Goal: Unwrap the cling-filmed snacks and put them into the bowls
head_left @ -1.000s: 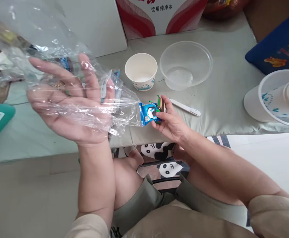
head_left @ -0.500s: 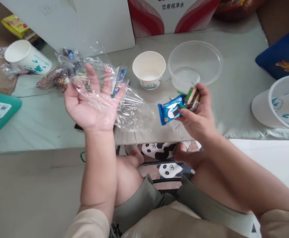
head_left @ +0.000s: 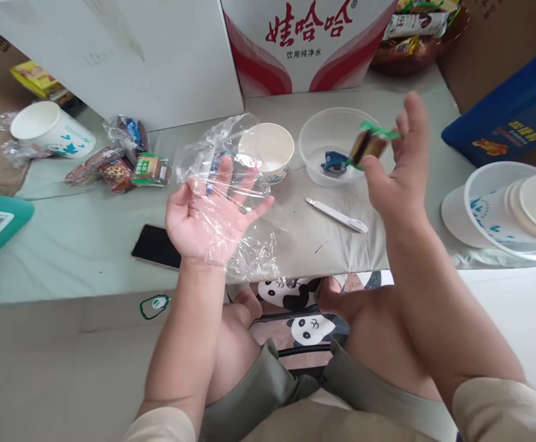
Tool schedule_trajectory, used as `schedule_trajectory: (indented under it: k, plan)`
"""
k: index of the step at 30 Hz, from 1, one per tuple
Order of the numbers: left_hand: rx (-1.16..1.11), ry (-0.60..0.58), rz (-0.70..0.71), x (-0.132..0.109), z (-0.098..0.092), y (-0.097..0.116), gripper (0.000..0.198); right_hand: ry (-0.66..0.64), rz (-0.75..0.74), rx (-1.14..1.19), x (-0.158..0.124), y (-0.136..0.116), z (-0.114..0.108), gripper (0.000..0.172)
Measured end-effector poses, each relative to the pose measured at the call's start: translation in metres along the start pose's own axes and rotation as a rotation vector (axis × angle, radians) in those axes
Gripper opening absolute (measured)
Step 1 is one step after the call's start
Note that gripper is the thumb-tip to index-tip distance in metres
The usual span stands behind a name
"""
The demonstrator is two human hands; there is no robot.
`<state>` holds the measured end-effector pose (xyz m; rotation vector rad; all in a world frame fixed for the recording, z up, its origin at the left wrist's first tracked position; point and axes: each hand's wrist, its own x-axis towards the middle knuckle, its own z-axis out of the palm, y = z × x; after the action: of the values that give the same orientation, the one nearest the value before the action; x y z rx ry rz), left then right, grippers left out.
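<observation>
Over my left hand (head_left: 212, 227) a clear plastic bag (head_left: 249, 258) is spread; its thumb side is bent against the film and the other fingers are apart. Behind the film a blue-and-white packet shows partly. A brown snack in a green-edged wrapper (head_left: 369, 146) is at the thumb and fingertips of my right hand (head_left: 399, 166), above the clear plastic bowl (head_left: 311, 162). Its grip looks loose, with one finger stretched up. Inside the bowl lies a blue snack packet (head_left: 335, 162). Partly behind the bag stands a white paper cup (head_left: 274, 153).
Several wrapped snacks (head_left: 152, 170) lie left of the bag. A white utility knife (head_left: 336, 215) and a black phone (head_left: 155, 245) are near the table edge. A tipped paper cup (head_left: 51, 129), a clear tub with cups (head_left: 456, 212), boxes (head_left: 309, 37) and a snack bowl (head_left: 410, 61) surround them.
The blue packet has left my right hand and lies in the clear bowl. My right hand has risen with fingers more spread. My left hand has moved right with the bag.
</observation>
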<state>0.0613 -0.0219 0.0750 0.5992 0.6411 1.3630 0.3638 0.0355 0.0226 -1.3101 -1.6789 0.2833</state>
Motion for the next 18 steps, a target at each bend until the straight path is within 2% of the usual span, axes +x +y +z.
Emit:
schedule_trajectory:
  k: [3, 5, 7, 10, 11, 13, 15, 18]
  plan:
    - [-0.003, -0.028, -0.039, 0.000, 0.001, -0.001, 0.039, 0.134, -0.110, 0.071, -0.009, -0.009, 0.007, 0.055]
    - [0.004, -0.036, -0.053, -0.001, -0.001, -0.001, 0.034, 0.151, -0.114, 0.236, -0.019, -0.022, 0.013, 0.045]
    - [0.032, -0.024, -0.080, -0.002, -0.004, -0.003, 0.030, 0.011, -0.025, 0.448, -0.029, -0.039, 0.022, 0.049]
    - [0.094, 0.023, -0.146, -0.002, -0.007, -0.003, 0.027, -0.343, 0.216, 0.682, -0.042, -0.063, 0.037, 0.076]
    - [0.108, 0.026, -0.177, -0.002, -0.008, -0.002, 0.026, -0.441, 0.287, 0.730, -0.045, -0.070, 0.042, 0.079]
    - [0.143, 0.004, -0.274, 0.000, -0.011, 0.001, 0.024, -0.539, 0.404, 0.790, -0.049, -0.077, 0.049, 0.070]
    - [0.242, -0.006, -0.366, 0.003, -0.016, 0.007, 0.021, -0.491, 0.512, 0.770, -0.051, -0.077, 0.052, 0.055]
    - [0.536, 0.089, -0.381, 0.006, -0.025, 0.014, 0.014, -0.325, 0.639, 0.645, -0.055, -0.067, 0.045, 0.046]
